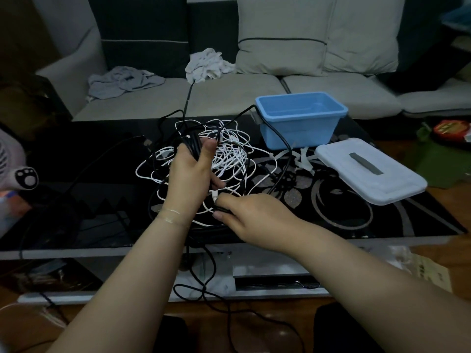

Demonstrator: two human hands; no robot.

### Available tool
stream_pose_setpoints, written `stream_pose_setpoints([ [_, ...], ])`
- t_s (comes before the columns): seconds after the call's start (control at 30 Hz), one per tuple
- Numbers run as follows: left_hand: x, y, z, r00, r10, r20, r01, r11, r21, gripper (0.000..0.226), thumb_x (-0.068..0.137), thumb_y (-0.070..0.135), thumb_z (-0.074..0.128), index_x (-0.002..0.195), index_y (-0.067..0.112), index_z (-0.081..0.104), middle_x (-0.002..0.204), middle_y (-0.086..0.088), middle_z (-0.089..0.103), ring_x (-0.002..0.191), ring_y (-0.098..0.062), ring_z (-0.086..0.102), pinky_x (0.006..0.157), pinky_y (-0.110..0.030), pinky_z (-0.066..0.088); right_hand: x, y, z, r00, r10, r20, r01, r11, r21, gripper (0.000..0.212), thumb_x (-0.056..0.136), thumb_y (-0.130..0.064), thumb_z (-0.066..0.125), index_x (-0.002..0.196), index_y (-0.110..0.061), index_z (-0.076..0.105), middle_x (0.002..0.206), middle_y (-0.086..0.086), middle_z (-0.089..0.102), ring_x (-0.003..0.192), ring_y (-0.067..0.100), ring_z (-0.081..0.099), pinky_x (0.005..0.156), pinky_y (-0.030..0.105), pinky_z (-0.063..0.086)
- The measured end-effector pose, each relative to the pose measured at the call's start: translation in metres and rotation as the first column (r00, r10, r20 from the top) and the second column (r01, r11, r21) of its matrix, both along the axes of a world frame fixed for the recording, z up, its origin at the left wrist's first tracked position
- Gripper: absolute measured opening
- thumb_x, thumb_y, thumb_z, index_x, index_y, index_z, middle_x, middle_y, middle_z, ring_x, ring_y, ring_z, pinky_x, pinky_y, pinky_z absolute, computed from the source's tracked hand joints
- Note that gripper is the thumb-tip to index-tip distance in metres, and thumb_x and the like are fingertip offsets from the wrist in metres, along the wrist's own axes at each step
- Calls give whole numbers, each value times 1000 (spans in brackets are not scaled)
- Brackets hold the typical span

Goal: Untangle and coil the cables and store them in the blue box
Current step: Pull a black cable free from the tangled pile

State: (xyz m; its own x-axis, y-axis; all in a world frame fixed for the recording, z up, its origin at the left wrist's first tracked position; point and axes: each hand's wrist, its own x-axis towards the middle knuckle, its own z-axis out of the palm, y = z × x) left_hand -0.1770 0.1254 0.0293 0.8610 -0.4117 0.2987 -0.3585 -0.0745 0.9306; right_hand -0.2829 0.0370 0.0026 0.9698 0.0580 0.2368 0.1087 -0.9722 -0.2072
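Note:
A tangle of white cables point(229, 154) and black cables lies in the middle of the dark glass table point(356, 225). My left hand point(191, 171) is raised over the tangle and grips a bundle of black cable loops point(192, 145). My right hand point(249, 215) sits lower, near the table's front edge, and pinches a black cable point(283, 171) that runs up past the blue box. The blue box point(300, 121) stands open at the back right of the table. More black cable point(216, 296) hangs over the front edge toward the floor.
The box's white lid point(369, 169) lies flat to the right of the tangle. White strips point(303, 159) lie between box and lid. Behind the table is a sofa point(254, 93) with cushions and crumpled cloths. A small fan point(12, 159) stands at the left edge.

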Motion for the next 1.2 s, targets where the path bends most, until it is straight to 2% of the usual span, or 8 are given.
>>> stream_pose_setpoints([
  [0.1, 3, 0, -7, 986, -6, 166, -19, 989, 147, 28, 92, 46, 52, 102, 19, 54, 84, 16, 61, 59, 0, 64, 63, -16, 46, 1, 0, 1, 1000, -29, 3, 28, 997, 74, 31, 99, -43, 36, 119, -22, 48, 88, 10, 65, 82, 34, 60, 58, 35, 34],
  [0.2, 6, -2, -17, 946, -90, 310, -19, 943, 332, 64, 86, 70, 42, 111, 12, 56, 94, 3, 69, 89, -21, 64, 79, -34, 47, 0, -5, 3, 998, -68, -3, 67, 977, 203, 29, 97, -43, 42, 121, -29, 52, 87, 8, 67, 82, 30, 60, 63, 35, 40],
  [0.33, -1, -1, -19, 916, -278, 290, 119, 877, 465, 71, 81, 80, 11, 81, 22, 51, 77, 5, 64, 83, -27, 61, 71, -33, 41, -1, -12, 6, 982, -188, 33, 170, 939, 298, 21, 84, -48, 61, 97, -31, 59, 86, -1, 68, 83, 23, 61, 64, 33, 43],
  [0.43, -11, 1, -14, 916, -400, 23, 360, 847, 391, 74, 83, 71, 5, 66, 29, 63, 58, -5, 58, 53, -23, 59, 53, -26, 44, 2, -29, 6, 934, -349, 70, 283, 847, 451, 36, 69, -57, 69, 78, -25, 55, 68, -9, 61, 68, 11, 57, 63, 34, 46],
  [0.57, -18, -1, -10, 877, -473, -86, 472, 816, 333, 75, 83, 68, 8, 71, 19, 64, 44, -7, 46, 36, -18, 47, 44, -22, 39, 5, -40, 4, 939, -337, 69, 216, 733, 644, 45, 61, -62, 68, 69, -23, 48, 59, -12, 52, 59, 8, 48, 62, 37, 45],
  [0.73, -16, -5, -8, 844, -498, -199, 534, 816, 222, 84, 81, 69, 20, 76, -8, 52, 36, -5, 35, 29, -17, 35, 39, -21, 30, 9, -43, 8, 942, -319, 102, 84, 520, 850, 29, 82, -30, 71, 74, -18, 45, 54, -9, 51, 48, 3, 41, 50, 19, 33],
  [1.0, -20, -12, -6, 828, -428, -362, 459, 888, -2, 51, 99, 51, 30, 68, 13, 44, 35, -2, 25, 26, -16, 24, 37, -19, 20, 12, -54, 4, 944, -330, 12, 121, 380, 917, 22, 96, -34, 51, 82, -17, 50, 53, -5, 38, 40, 4, 34, 41, 21, 35],
  [1.2, -15, -12, -3, 824, -382, -419, 345, 924, -164, 48, 98, 52, 33, 65, 16, 40, 34, 1, 24, 25, -14, 22, 35, -18, 20, 15, -60, -7, 945, -312, -101, 228, 404, 886, 28, 102, -29, 40, 82, -14, 52, 54, 1, 38, 40, 9, 35, 39, 23, 41],
])
